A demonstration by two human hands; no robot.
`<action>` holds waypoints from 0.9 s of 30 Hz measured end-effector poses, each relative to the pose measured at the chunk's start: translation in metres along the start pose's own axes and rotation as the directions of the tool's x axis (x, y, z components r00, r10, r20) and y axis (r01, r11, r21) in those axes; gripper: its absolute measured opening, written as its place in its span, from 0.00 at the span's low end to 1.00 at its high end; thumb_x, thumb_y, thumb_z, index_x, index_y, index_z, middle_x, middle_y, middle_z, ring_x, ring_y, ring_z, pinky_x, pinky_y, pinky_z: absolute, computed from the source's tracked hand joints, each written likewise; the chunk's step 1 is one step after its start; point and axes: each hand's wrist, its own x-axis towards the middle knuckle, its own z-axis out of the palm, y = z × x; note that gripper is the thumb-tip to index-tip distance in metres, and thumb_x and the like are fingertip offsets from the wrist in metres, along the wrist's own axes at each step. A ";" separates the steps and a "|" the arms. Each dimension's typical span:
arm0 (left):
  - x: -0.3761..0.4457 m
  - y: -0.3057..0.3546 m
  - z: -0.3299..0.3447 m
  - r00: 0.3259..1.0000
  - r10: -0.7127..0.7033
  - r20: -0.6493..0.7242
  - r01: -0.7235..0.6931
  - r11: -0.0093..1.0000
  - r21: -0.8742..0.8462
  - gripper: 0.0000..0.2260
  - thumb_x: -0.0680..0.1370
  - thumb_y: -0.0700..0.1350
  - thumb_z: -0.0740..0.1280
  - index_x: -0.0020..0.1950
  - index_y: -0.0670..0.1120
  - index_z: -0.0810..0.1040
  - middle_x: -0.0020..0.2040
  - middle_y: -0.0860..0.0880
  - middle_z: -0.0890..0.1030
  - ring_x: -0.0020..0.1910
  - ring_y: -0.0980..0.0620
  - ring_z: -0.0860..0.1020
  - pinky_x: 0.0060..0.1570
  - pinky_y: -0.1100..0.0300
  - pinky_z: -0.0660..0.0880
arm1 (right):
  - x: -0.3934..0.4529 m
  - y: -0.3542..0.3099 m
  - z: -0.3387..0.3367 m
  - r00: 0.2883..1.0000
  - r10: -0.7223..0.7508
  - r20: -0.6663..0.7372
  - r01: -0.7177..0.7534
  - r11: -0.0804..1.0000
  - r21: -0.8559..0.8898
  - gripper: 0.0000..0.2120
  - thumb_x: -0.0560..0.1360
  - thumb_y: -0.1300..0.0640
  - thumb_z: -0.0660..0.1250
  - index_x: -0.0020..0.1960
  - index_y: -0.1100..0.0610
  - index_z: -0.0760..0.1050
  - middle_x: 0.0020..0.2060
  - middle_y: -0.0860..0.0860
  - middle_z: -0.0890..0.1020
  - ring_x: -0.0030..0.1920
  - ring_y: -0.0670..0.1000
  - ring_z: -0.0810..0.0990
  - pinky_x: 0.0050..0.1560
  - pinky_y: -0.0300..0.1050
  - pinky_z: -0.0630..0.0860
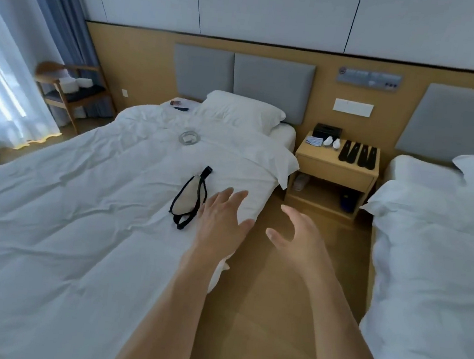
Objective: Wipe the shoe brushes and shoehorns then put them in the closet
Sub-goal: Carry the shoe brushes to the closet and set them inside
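Several black shoehorns [358, 153] lie side by side on the wooden nightstand [336, 172] between the two beds. Two small white shoe brushes [331, 142] sit to their left, beside a blue-and-white striped cloth [313, 141]. My left hand [221, 221] is stretched out over the edge of the left bed, fingers spread, holding nothing. My right hand [301, 238] hovers over the floor in the aisle, fingers apart and empty. Both hands are well short of the nightstand.
A black tissue box [327, 129] stands at the nightstand's back. On the left bed [66, 205] lie a beige eye mask with black straps [189, 199] and a coiled cable [189, 137]. The right bed [438, 259] borders the wooden-floored aisle. A wooden chair [72, 89] stands by the curtain.
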 end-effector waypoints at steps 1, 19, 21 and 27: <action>0.016 0.002 0.007 1.000 0.007 0.010 -0.007 1.000 -0.002 0.27 0.79 0.56 0.65 0.77 0.56 0.61 0.78 0.51 0.60 0.77 0.47 0.57 0.74 0.46 0.57 | 0.013 0.006 -0.001 1.000 0.009 -0.005 -0.009 1.000 0.001 0.31 0.76 0.41 0.67 0.76 0.44 0.63 0.74 0.47 0.68 0.74 0.50 0.67 0.70 0.51 0.67; 0.396 0.081 0.133 0.910 0.363 0.201 -0.351 0.932 -0.094 0.27 0.78 0.56 0.66 0.75 0.58 0.62 0.77 0.51 0.63 0.76 0.47 0.60 0.73 0.44 0.59 | 0.308 0.090 -0.063 0.898 0.350 -0.267 -0.369 0.929 -0.024 0.30 0.79 0.45 0.67 0.77 0.45 0.62 0.76 0.47 0.67 0.75 0.50 0.66 0.74 0.50 0.66; 0.434 0.090 0.139 0.895 0.388 0.220 -0.373 0.922 -0.108 0.27 0.78 0.56 0.66 0.75 0.57 0.63 0.77 0.51 0.63 0.76 0.46 0.59 0.73 0.43 0.59 | 0.339 0.094 -0.069 0.877 0.377 -0.300 -0.399 0.917 -0.016 0.29 0.78 0.45 0.67 0.77 0.45 0.62 0.75 0.46 0.67 0.74 0.49 0.67 0.72 0.48 0.67; 0.519 0.108 0.170 0.856 0.430 0.287 -0.411 0.903 -0.128 0.26 0.78 0.55 0.66 0.75 0.57 0.63 0.76 0.51 0.64 0.76 0.47 0.61 0.73 0.41 0.61 | 0.406 0.121 -0.075 0.822 0.466 -0.327 -0.484 0.875 0.031 0.29 0.78 0.44 0.67 0.76 0.43 0.63 0.74 0.45 0.69 0.73 0.49 0.68 0.71 0.47 0.67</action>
